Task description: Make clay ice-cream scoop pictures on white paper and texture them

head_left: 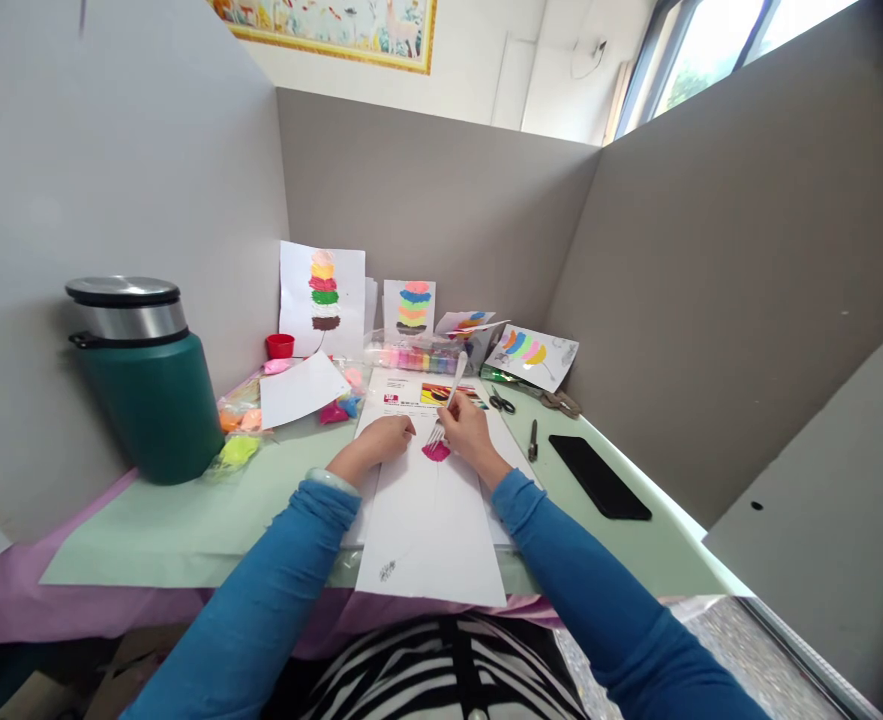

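Note:
My right hand (466, 428) is closed round a pale plastic fork (459, 372), its handle leaning up and away. The fork's tines point down at a magenta clay patch (436, 452) and touch or nearly touch its upper edge. That patch lies on a long white sheet of paper (430, 530), with a thin line running down from it and a small dark scribble near the bottom. On the sheet's left side rests my left hand (381, 443), fingers curled under; what they hold, if anything, is hidden. Beneath the sheet is a white printed pad (403, 388).
A green flask (152, 400) and bagged clay (238, 452) stand left. Behind are a red cup (280, 346), several clay pictures (324, 290) and a row of coloured clay (418, 357). Scissors (501, 401), a pen-like tool (533, 440) and a black phone (598, 477) lie right. Grey partitions (441, 190) surround the table.

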The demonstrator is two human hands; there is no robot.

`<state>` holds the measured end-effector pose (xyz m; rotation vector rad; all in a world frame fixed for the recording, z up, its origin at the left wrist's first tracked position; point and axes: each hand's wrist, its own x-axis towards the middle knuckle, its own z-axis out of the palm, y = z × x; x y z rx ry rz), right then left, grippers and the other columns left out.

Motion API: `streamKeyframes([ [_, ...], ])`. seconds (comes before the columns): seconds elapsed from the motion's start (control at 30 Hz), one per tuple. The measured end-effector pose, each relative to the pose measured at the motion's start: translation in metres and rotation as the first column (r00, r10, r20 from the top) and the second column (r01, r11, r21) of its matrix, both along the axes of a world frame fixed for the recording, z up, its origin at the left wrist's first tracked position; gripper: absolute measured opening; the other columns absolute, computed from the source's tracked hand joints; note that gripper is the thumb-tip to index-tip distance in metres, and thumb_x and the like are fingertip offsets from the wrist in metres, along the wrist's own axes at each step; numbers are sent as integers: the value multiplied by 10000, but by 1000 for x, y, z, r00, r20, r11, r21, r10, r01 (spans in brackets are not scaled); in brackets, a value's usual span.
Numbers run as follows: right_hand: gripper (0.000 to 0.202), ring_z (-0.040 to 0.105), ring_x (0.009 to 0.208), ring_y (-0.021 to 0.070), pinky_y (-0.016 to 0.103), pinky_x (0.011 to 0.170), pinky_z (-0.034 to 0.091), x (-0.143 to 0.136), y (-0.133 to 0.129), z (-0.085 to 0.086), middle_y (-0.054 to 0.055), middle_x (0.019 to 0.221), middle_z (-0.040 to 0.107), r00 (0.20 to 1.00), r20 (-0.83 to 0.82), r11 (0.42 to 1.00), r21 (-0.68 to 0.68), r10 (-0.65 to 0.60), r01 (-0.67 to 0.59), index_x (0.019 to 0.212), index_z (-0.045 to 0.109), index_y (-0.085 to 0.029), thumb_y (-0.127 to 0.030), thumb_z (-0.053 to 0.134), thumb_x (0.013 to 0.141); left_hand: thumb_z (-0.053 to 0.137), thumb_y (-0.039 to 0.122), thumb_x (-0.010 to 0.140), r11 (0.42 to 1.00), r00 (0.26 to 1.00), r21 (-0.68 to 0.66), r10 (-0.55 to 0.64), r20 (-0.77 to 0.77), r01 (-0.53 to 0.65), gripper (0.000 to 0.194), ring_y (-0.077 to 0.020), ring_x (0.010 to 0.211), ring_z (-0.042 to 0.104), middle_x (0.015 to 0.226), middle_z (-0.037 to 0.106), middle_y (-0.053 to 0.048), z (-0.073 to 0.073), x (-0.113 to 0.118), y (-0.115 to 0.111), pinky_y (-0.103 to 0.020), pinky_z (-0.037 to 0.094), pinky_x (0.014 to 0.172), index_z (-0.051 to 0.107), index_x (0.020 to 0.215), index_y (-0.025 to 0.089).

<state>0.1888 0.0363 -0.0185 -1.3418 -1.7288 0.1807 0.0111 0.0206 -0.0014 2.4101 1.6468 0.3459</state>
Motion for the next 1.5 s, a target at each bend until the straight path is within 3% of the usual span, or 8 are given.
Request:
streamKeyframes([
  [0.17, 121, 467, 594, 142, 251, 587, 310, -7, -3, 0, -26, 641, 521, 999, 23, 999, -9, 40, -40, 705, 428, -219, -272, 495, 791, 440, 154, 848, 1000, 1000, -3, 0, 9, 0, 352, -239, 1064, 622, 1160, 681, -113, -3, 0, 3, -318, 471, 915, 654, 1129, 146],
  [0.43, 82, 459, 599, 155, 263, 578, 277, -3, 2, 1, -14, 648, 515, 991, 76, 993, 14, -114, 114, 754, 477, -213, -252, 470, 826, 438, 155, 848, 1000, 1000, 5, -7, 5, 7, 358, -235, 1075, 618, 1165, 681, -104, -3, 0, 3, -309, 469, 924, 656, 1132, 149],
  [0.7, 82, 463, 587, 141, 252, 587, 305, -7, -3, -1, -26, 639, 522, 999, 45, 999, -32, -7, 8, 719, 478, -211, -251, 492, 789, 444, 162, 850, 1000, 1000, -2, 13, -1, -13, 353, -233, 1066, 621, 1162, 685, -101, -2, 1, 2, -314, 471, 925, 662, 1128, 156],
  [0.97, 95, 456, 593, 151, 260, 576, 279, 3, 4, -2, -20, 638, 508, 991, 30, 992, 24, -128, 127, 728, 447, -220, -255, 467, 814, 433, 152, 861, 1000, 1000, -8, 21, -6, -22, 353, -230, 1070, 625, 1156, 685, -102, 2, 1, -2, -299, 473, 913, 658, 1133, 157],
  [1.2, 145, 467, 582, 139, 250, 578, 307, -3, -2, -4, -32, 622, 516, 999, 0, 996, -85, 36, -36, 680, 404, -223, -268, 511, 766, 427, 162, 867, 1000, 1000, -9, 7, -14, -7, 355, -233, 1083, 614, 1176, 674, -105, 0, 1, 0, -310, 462, 929, 647, 1146, 155],
  [1.5, 103, 472, 592, 135, 245, 577, 290, 7, 2, -3, -34, 610, 514, 998, 33, 989, -141, -47, 51, 699, 458, -212, -254, 509, 778, 424, 164, 874, 1000, 1000, -16, 11, -9, -11, 353, -236, 1080, 614, 1175, 674, -108, 1, 1, 0, -308, 463, 920, 644, 1150, 147],
])
